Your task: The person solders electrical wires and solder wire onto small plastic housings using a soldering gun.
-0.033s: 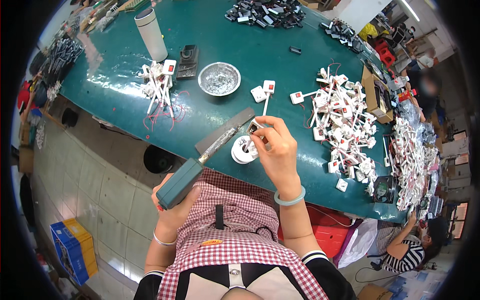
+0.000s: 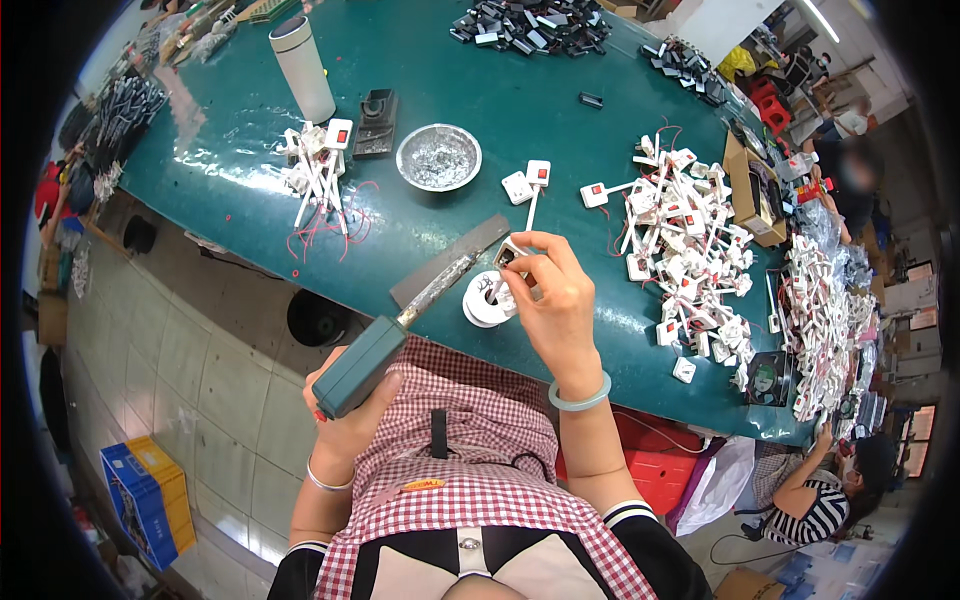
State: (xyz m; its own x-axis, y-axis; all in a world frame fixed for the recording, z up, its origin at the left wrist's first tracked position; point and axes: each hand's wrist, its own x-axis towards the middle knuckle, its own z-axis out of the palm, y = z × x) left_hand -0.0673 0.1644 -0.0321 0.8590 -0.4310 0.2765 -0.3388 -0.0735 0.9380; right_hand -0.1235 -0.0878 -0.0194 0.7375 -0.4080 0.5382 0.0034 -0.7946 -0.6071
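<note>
glossy counter (image 2: 540, 110), smooth plastic, worn metal
the soldering tool (image 2: 355, 370) has a smooth, plastic-looking body and a rough, blotchy metal barrel (image 2: 437, 292); the spool (image 2: 480, 312) and heaped switch pieces (image 2: 690, 250) look like smooth plastic, the bowl (image 2: 438, 187) shiny metal, the flask (image 2: 304, 75) matt, the apron (image 2: 470, 500) soft woven cloth, the bangle (image 2: 581, 397) polished.

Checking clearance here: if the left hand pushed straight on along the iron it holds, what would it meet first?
Probably the white housing in the right hand, just beyond the tip of the iron; depth is unclear, so the grey strip might come first.
</note>
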